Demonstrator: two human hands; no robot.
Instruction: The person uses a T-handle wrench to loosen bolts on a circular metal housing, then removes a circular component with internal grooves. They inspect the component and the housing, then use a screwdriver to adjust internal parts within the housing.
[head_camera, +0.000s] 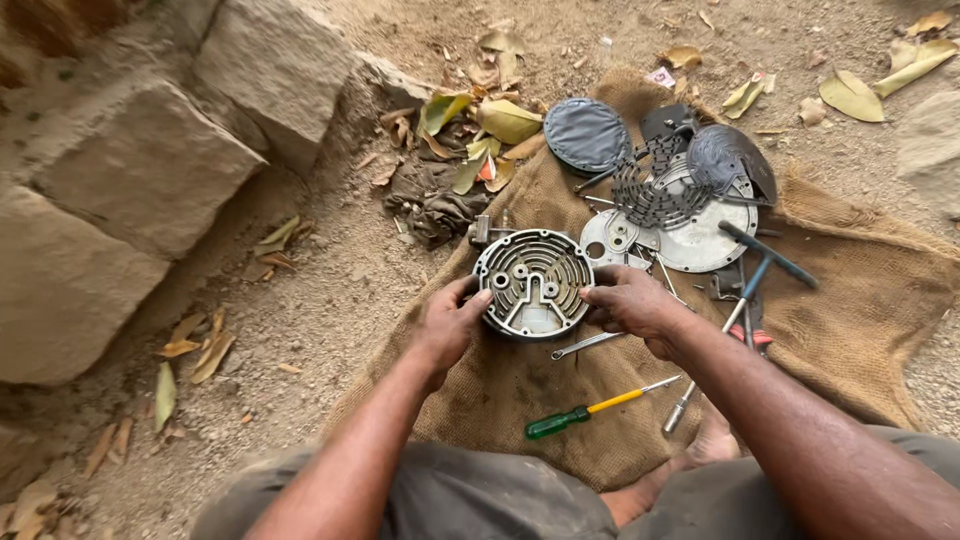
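A: Entry, item in hand: round ribbed metal housing (534, 284), inner face up, curved fins and several bosses showing. It sits on the burlap sack (860, 300) spread over the dirt, roughly in the middle of the view.

B: Hands?

A: Left hand (447, 322) wraps the housing's left rim, thumb at the edge, fingers curled around it. Right hand (627, 300) grips the right rim, fingers over the edge. Both are closed on the casting; neither holds a tool.

B: Handling note?

A: My judgement: keep the grip even on opposite sides and the part level, so grit from the sack stays off the machined face. The fins look thin; press on the rim, not on them.

B: Surroundings, working outward.

A: A slim wrench (586, 344) lies just beside the right hand. Nearer the knees, a green-handled screwdriver (585, 409). To the right, a T-handle socket wrench (745, 290). Beyond the housing, a flat round plate (700, 235) with a slotted grid piece (650, 190) over it, and a dark disc (586, 134). A crumpled rag (440, 205) lies off the sack; large stone blocks (140, 170) at left, dry leaves (505, 120) scattered about.
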